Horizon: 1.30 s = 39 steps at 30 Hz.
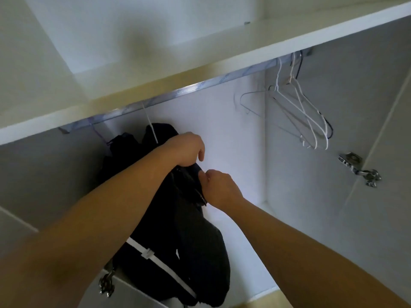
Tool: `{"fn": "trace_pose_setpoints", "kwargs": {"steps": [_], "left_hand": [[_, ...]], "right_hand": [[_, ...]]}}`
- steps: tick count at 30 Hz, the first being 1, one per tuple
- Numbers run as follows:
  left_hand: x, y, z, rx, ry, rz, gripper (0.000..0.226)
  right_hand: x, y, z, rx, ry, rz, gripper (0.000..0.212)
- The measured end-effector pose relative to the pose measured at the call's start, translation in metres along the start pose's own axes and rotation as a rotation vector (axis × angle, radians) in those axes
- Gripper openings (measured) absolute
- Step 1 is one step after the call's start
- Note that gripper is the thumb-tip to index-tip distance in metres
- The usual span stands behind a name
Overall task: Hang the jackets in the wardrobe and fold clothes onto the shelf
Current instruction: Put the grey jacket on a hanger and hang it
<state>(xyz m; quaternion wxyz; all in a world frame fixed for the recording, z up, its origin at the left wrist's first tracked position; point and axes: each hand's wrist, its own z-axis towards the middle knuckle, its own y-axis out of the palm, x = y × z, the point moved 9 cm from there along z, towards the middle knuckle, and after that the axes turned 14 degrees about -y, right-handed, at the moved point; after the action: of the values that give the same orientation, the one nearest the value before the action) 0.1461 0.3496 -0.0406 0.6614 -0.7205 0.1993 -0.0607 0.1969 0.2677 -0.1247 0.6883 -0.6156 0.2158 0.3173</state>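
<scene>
A black jacket [195, 252] with a white stripe hangs from a white hanger [152, 130] on the wardrobe rail [178, 92], at the left of the compartment. Behind it hangs a second dark garment [120, 152] on a purple hanger. My left hand [189, 150] grips the jacket's upper edge near the shoulder. Just below and to the right, my right hand [219, 187] pinches the jacket's front edge by the zipper. Both forearms reach up into the wardrobe.
Several bare wire hangers [295, 112], white and dark, hang at the rail's right end. A white shelf [222, 47] runs above the rail. A metal door hinge [358, 168] sits on the right wall, another hinge [106, 283] at lower left.
</scene>
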Motion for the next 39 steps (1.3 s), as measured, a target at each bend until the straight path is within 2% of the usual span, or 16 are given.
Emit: {"fn": "trace_pose_setpoints", "kwargs": {"steps": [2, 3, 6, 8, 12, 17, 21, 26, 32, 39], "left_hand": [[0.032, -0.002, -0.002, 0.051, -0.012, -0.023, 0.044], [0.048, 0.001, -0.004, 0.072, -0.015, -0.052, 0.044], [0.096, 0.023, -0.008, 0.060, 0.026, -0.193, 0.040], [0.130, 0.041, -0.012, 0.022, 0.094, -0.313, 0.034], [0.215, 0.081, -0.033, -0.126, 0.298, -0.503, 0.024], [0.336, 0.141, -0.098, -0.392, 0.711, -0.360, 0.023], [0.412, 0.150, -0.182, -0.462, 0.995, -0.267, 0.017], [0.472, 0.145, -0.319, -0.486, 1.312, -0.177, 0.013], [0.505, 0.176, -0.480, -0.547, 1.590, 0.031, 0.016], [0.538, 0.227, -0.644, -0.584, 1.733, 0.240, 0.016]], "right_hand": [[0.034, -0.024, -0.015, 0.069, 0.111, 0.054, 0.023], [0.052, -0.037, -0.024, 0.103, 0.169, 0.086, 0.023], [0.102, -0.077, -0.061, 0.284, 0.316, 0.285, 0.036], [0.129, -0.104, -0.096, 0.433, 0.440, 0.375, 0.038], [0.168, -0.134, -0.183, 0.709, 0.628, 0.481, 0.037], [0.197, -0.117, -0.337, 1.048, 0.928, 0.493, 0.039], [0.183, -0.085, -0.462, 1.330, 1.181, 0.430, 0.040], [0.129, -0.046, -0.586, 1.697, 1.361, 0.418, 0.040], [0.076, 0.018, -0.721, 2.110, 1.429, 0.444, 0.040], [0.035, 0.083, -0.869, 2.345, 1.442, 0.553, 0.035]]}}
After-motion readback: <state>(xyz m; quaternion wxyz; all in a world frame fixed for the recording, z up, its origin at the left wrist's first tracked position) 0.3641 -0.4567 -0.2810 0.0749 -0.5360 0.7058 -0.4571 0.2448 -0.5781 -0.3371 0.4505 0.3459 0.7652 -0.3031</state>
